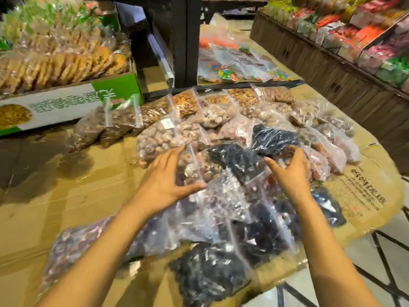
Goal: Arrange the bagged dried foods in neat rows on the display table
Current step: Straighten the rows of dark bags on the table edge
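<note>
Many clear zip bags of dried food lie heaped on the cardboard-covered display table (73, 187). Tan and orange bags (241, 97) form a back row, pale brown bags (161, 138) sit in the middle, and pinkish bags (336, 154) lie at the right. Dark, nearly black bags (210, 271) pile up near me. My left hand (166, 180) rests with spread fingers on a bag of brown pieces (194, 165). My right hand (287, 173) curls its fingers and thumb round the lower edge of a dark bag (274, 136).
A green-and-white carton (66, 105) of fried snack bags stands at the back left. A black post (186, 41) rises behind the pile, with bags of coloured sweets (232, 72) beyond it. A wooden shelf of bright packets (354, 34) runs along the right. The table edge (332, 242) is near right.
</note>
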### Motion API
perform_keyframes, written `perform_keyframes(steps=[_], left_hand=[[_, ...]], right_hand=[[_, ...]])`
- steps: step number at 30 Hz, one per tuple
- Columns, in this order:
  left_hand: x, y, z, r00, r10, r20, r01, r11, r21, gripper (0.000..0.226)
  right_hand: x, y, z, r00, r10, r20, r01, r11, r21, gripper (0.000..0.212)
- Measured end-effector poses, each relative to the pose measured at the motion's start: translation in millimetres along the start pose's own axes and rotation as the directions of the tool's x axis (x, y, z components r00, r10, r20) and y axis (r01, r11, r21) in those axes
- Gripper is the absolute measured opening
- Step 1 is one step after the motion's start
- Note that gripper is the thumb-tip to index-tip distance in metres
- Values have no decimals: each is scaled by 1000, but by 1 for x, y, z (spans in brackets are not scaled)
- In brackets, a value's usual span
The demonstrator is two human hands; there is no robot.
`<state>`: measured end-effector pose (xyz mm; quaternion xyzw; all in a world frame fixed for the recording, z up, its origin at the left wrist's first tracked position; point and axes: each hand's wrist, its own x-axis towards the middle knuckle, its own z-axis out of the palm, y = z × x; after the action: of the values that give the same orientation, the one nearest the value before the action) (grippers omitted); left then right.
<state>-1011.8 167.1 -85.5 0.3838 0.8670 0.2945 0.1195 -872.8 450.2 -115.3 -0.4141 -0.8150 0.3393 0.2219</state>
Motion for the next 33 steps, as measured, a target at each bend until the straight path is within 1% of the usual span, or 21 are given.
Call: perform_keyframes(steps=[2, 4, 6, 8, 10, 11, 13, 15, 16, 18, 20, 22, 24, 25, 28, 31, 33], left_hand=[[36, 35, 23, 999, 15, 38, -15, 1000, 17, 118], [69, 55, 45, 995, 2, 98, -7, 998, 55, 127], [95, 62, 60, 985, -24, 171, 2, 992, 126, 135], [117, 65, 73, 972, 3, 237, -62, 968, 242, 136], [134, 68, 77, 942, 30, 334, -141, 939, 313, 133], [142, 69, 77, 926, 22, 377, -150, 937, 316, 131], [156, 68, 76, 898, -55, 437, -68, 963, 261, 131], [164, 70, 74, 865, -155, 477, 55, 974, 219, 135], [166, 72, 74, 849, -193, 492, 91, 970, 225, 136], [169, 78, 74, 825, -241, 511, 119, 958, 260, 134], [170, 80, 75, 821, -255, 510, 142, 958, 250, 133], [169, 77, 76, 834, -255, 490, 207, 967, 151, 128], [168, 76, 78, 857, -274, 436, 285, 958, 42, 125], [167, 76, 80, 869, -282, 406, 298, 954, 24, 122], [161, 78, 83, 902, -281, 327, 277, 959, 58, 115], [153, 72, 89, 936, -295, 192, 281, 955, 98, 119], [147, 69, 97, 938, -332, 100, 323, 941, 97, 120]], right_hand=[[35, 21, -14, 997, -46, 61, 51, 996, -70, 88], [67, 38, -26, 989, -84, 123, 101, 985, -137, 98], [97, 46, -31, 970, -141, 196, 192, 942, -277, 103], [126, 46, -31, 915, -228, 333, 361, 833, -420, 107], [147, 41, -25, 838, -244, 488, 483, 747, -457, 115], [155, 40, -20, 816, -238, 527, 506, 734, -453, 118], [161, 41, -16, 811, -252, 528, 521, 722, -456, 117], [157, 46, -15, 831, -300, 468, 523, 707, -476, 112], [153, 48, -15, 842, -325, 431, 519, 707, -481, 109], [146, 52, -14, 854, -359, 377, 511, 715, -477, 105], [142, 54, -13, 865, -372, 336, 496, 726, -475, 102], [136, 55, -11, 871, -378, 314, 489, 721, -491, 100], [131, 55, -11, 879, -372, 300, 477, 716, -510, 96], [129, 56, -11, 882, -368, 294, 471, 718, -513, 95], [126, 54, -10, 893, -334, 302, 448, 724, -524, 98], [124, 54, -9, 899, -329, 290, 437, 733, -522, 98], [123, 56, -7, 910, -312, 272, 410, 775, -482, 97]])
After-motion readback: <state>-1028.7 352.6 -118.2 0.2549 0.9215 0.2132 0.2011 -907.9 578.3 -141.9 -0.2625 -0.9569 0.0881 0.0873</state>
